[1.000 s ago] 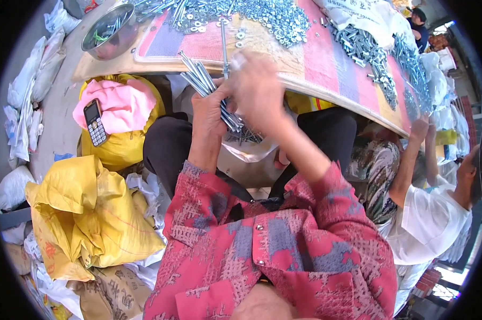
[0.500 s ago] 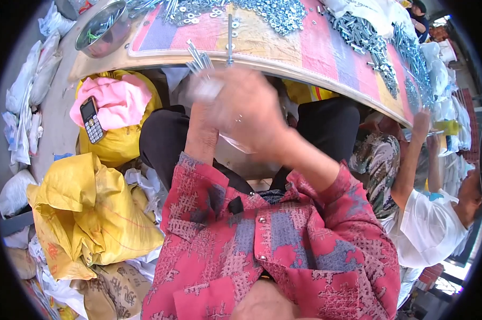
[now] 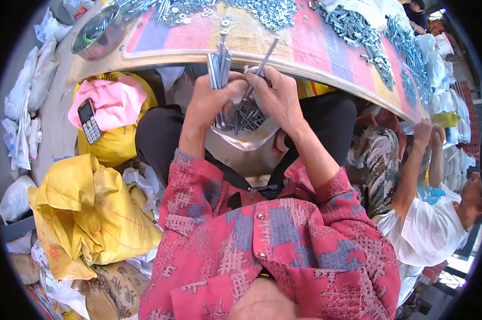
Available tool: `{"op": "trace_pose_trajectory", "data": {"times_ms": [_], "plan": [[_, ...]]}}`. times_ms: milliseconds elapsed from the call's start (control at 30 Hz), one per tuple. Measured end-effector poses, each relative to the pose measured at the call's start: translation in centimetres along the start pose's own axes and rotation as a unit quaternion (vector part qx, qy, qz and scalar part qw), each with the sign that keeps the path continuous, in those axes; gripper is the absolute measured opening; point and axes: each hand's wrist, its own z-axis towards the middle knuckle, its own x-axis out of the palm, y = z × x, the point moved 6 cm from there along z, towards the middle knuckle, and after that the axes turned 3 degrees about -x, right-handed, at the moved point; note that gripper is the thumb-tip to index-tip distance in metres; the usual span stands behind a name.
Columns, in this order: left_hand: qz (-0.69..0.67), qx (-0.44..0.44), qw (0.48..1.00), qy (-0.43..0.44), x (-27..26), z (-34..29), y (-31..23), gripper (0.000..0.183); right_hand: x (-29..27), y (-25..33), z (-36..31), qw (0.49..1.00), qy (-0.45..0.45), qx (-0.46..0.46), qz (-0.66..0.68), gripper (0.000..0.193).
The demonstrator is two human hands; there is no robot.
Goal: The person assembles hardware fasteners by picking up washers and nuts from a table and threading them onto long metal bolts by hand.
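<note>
My left hand [image 3: 204, 100] is closed round an upright bundle of metal rods [image 3: 218, 66], some thicker than others. Opposite it, my right hand [image 3: 281, 102] pinches a single thin metal rod [image 3: 268, 55], tilted up to the right. The two hands nearly meet at the thumbs, in front of the table edge. Below them, between my knees, an open white bag [image 3: 245, 143] holds a heap of dark metal screws or pins [image 3: 247, 118]. My left hand and its bundle cover part of the bag.
On the striped table cover [image 3: 326, 53] lie piles of washers [image 3: 265, 13] and bolts [image 3: 361, 37]. A metal bowl [image 3: 98, 45] stands at the far left. Beside my left knee, a phone [image 3: 89, 121] rests on a pink cloth [image 3: 115, 101]. Another person [image 3: 424, 229] works at the right.
My hands were overlapping and blurred; now they are apart and steadier. The right hand has moved right and shows a single rod. The bag's contents have come into view.
</note>
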Motion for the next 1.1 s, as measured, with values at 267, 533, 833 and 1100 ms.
{"op": "trace_pose_trajectory", "data": {"times_ms": [267, 533, 833, 1100], "plan": [[0.020, -0.047, 0.996, 0.076, 1.4, -0.3, 1.1, 0.015, -1.5, 1.3, 2.9, 0.989, 0.018, 0.031, 0.140, 0.028], [-0.054, -0.026, 0.993, 0.099, 1.7, 0.1, -0.1, 0.024, -4.4, 1.8, 9.3, 0.970, -0.115, -0.028, 0.214, 0.029], [-0.327, -0.017, 0.941, -0.080, 0.8, -0.1, 0.5, 0.023, 1.2, 4.4, -1.0, 0.913, -0.177, -0.363, -0.052, 0.021], [-0.099, -0.110, 0.989, 0.022, 2.8, -0.3, 0.6, 0.016, -2.9, 0.5, 2.3, 0.967, -0.076, 0.088, 0.229, 0.031]]}}
